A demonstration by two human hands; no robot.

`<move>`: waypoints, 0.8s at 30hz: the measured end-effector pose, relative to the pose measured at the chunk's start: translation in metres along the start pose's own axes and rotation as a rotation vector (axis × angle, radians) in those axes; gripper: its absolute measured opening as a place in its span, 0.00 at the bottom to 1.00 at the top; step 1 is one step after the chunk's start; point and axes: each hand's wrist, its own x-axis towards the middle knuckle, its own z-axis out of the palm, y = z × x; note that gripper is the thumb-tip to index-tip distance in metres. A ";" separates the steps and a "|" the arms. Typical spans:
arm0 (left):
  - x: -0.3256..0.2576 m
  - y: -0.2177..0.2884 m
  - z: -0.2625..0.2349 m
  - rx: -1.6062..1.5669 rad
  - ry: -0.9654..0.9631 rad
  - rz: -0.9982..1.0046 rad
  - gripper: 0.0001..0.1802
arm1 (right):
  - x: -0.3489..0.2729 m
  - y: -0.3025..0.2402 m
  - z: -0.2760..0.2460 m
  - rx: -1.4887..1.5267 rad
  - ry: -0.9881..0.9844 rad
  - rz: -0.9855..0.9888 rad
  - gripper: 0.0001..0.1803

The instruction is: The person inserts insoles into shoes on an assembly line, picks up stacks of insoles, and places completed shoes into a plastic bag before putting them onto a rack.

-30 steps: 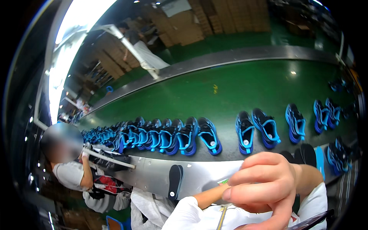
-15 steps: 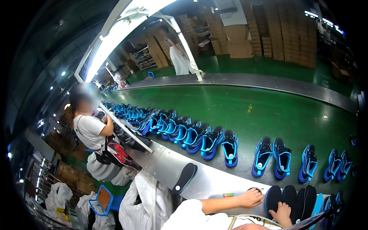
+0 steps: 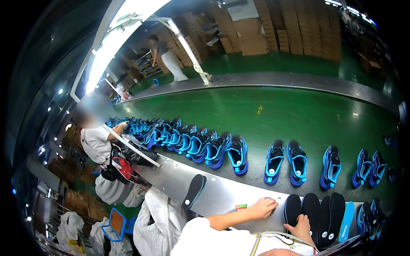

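My left hand (image 3: 264,208) is low over the metal ledge (image 3: 228,191), its fingers curled round something small and dark that is mostly hidden. To its right, my right hand (image 3: 302,229) pinches the lower part of a black insole (image 3: 292,208), thumb on its face and fingers at its right edge. Several more black insoles (image 3: 311,207) lie beside it in a row, ending with a light blue insole (image 3: 346,219). Farther left on the ledge lies another pair of dark insoles (image 3: 195,190), overlapping. A small red and green packet (image 3: 241,207) sits just beyond my left forearm.
Black and blue sneakers (image 3: 237,153) stand in a long row on the green surface (image 3: 222,111) beyond the ledge. A co-worker in a white shirt (image 3: 95,145) is at the left. White sacks (image 3: 160,222) and a blue-framed stool (image 3: 116,224) are near my left side.
The whole view has shifted, so the ledge and shoes appear farther left. My right hand has closed on the insole. A person in the background has walked left.
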 end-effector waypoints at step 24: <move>0.291 -0.027 0.079 0.113 0.161 0.032 0.31 | 0.072 0.091 -0.167 -0.004 0.728 -0.059 0.05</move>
